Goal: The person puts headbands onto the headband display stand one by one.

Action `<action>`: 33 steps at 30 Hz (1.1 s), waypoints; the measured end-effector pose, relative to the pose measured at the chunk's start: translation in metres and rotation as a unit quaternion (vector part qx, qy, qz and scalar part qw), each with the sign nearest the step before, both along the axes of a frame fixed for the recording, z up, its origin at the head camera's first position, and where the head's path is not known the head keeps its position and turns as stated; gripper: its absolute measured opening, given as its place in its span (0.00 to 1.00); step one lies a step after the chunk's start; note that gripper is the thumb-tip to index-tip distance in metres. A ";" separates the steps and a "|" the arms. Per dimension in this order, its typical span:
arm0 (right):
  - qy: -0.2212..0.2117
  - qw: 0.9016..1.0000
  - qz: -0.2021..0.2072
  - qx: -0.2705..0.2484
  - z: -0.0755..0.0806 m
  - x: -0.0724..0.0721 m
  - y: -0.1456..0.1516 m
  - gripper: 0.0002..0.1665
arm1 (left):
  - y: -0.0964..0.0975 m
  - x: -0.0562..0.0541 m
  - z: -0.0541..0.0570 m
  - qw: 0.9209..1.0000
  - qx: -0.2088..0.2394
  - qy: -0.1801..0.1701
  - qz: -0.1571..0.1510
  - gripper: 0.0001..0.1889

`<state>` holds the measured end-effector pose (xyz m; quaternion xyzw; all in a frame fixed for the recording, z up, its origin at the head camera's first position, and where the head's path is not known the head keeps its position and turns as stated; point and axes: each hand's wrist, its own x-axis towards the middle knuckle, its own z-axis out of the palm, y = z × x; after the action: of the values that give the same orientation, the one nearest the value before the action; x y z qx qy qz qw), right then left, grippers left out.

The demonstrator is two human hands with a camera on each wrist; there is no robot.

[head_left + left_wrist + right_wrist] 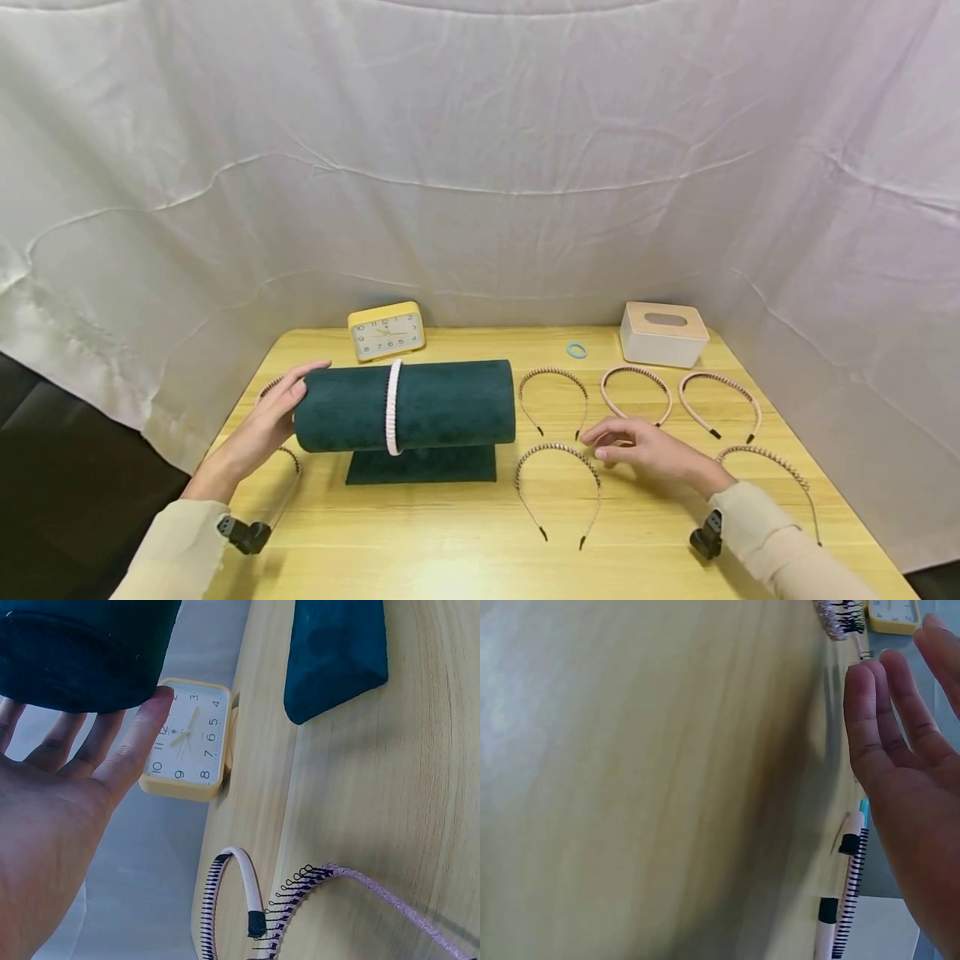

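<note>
Left grip [258,427]: spread against end of green roll stand [457,404]; 1 white headband [392,408] around it, right of that grip; right grip [651,451]: loosely spread, empty, toothed headband [557,446] nearby left; possible toppling from lopsided push

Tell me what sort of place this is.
Probably a curtained tabletop booth: pale curtains hang behind and beside a wood-grain table set with headbands and a dark green headband holder.

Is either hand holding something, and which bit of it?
Neither seems to grip anything. The left hand touches the green roll at its left end, fingers fairly straight, not visibly curled round it. The right hand holds nothing.
</note>
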<state>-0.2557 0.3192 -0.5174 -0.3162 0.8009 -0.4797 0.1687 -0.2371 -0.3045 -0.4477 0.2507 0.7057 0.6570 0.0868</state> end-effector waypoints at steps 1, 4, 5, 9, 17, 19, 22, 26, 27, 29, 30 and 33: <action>0.001 1.000 0.001 0.007 -0.001 0.000 0.000 0.18 | 0.000 0.000 0.000 1.000 0.000 0.001 0.000 0.26; 0.001 1.000 0.000 0.028 -0.004 0.000 -0.001 0.17 | 0.000 0.000 0.000 1.000 0.004 0.001 -0.001 0.26; -0.001 0.999 -0.001 0.034 -0.005 0.000 -0.001 0.17 | 0.000 -0.001 0.001 1.000 0.005 0.002 -0.002 0.26; -0.017 0.999 -0.003 0.047 -0.006 0.001 -0.004 0.17 | 0.000 -0.001 0.002 1.000 0.007 0.001 -0.006 0.26; 0.029 0.998 0.016 0.060 -0.002 -0.001 -0.013 0.15 | 0.001 -0.001 0.003 1.000 0.002 -0.007 -0.003 0.26; 0.040 0.997 0.018 0.065 -0.002 -0.001 -0.015 0.14 | 0.001 -0.001 0.003 1.000 0.002 -0.009 -0.002 0.26; 0.046 0.996 0.017 0.071 -0.002 -0.002 -0.017 0.14 | 0.001 0.000 0.003 1.000 0.002 -0.011 0.000 0.27; 0.041 0.996 0.014 0.074 -0.002 -0.003 -0.018 0.13 | 0.001 0.000 0.003 1.000 0.001 -0.011 0.001 0.26; 0.040 0.996 0.012 0.074 -0.002 -0.003 -0.018 0.13 | 0.001 0.001 0.003 1.000 0.001 -0.011 0.001 0.26; 0.036 0.997 0.006 0.075 -0.002 -0.003 -0.019 0.13 | 0.001 0.001 0.003 1.000 0.000 -0.010 0.001 0.26; 0.033 0.997 0.003 0.075 -0.001 -0.003 -0.019 0.13 | 0.001 0.001 0.003 1.000 0.001 -0.010 0.000 0.26; 0.029 0.997 -0.008 0.077 -0.001 -0.003 -0.021 0.12 | 0.001 0.001 0.003 1.000 0.004 -0.009 -0.002 0.26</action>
<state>-0.2583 0.2981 -0.5179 -0.3094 0.8428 -0.4082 0.1651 -0.2360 -0.3035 -0.4451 0.2465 0.7021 0.6615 0.0933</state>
